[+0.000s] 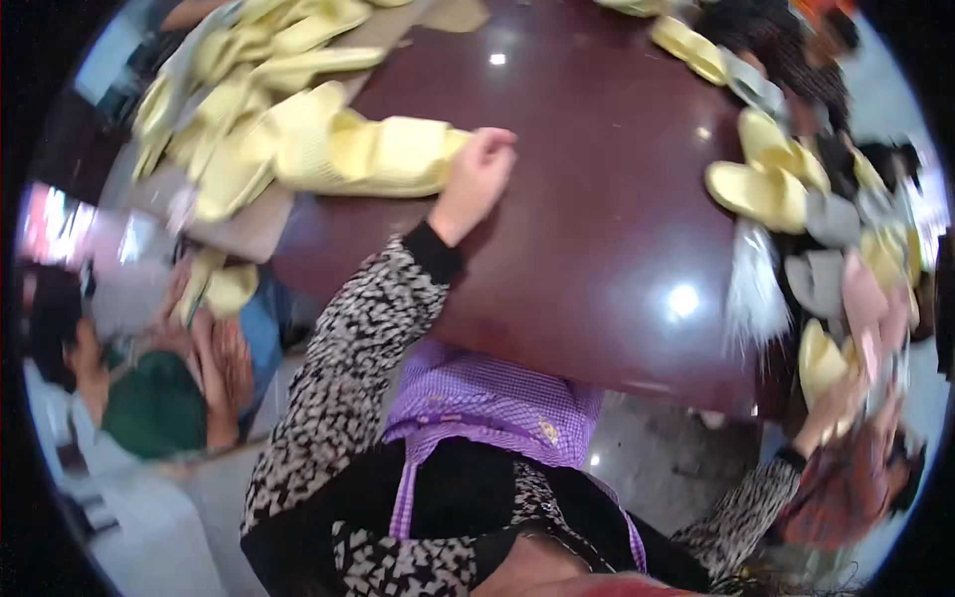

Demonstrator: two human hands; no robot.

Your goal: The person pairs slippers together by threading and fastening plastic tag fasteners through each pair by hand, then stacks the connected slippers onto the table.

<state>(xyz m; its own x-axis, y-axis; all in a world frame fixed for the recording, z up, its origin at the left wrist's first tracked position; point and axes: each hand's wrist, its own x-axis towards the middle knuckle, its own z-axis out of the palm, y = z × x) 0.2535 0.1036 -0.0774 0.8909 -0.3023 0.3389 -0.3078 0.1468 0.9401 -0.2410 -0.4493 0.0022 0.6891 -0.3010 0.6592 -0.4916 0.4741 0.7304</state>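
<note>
Over the dark red table (587, 219), my left hand (476, 184) is closed on the right end of a yellow slipper (408, 154). That slipper lies in line with another yellow slipper (308, 139) at the edge of a pile. Out to the far right, my right hand (836, 406) is at a yellow slipper (821, 360), fingers bent round its lower part, though blur softens the grip. Beside it are pink slippers (865, 298) and another person's hand (883, 423).
A heap of yellow slippers (224, 99) covers the far left on cardboard (249, 224). Yellow slippers (761, 189), grey slippers (816, 279) and a bundle of clear white strands (756, 284) line the right edge. People sit at left (154, 398) and right (846, 497).
</note>
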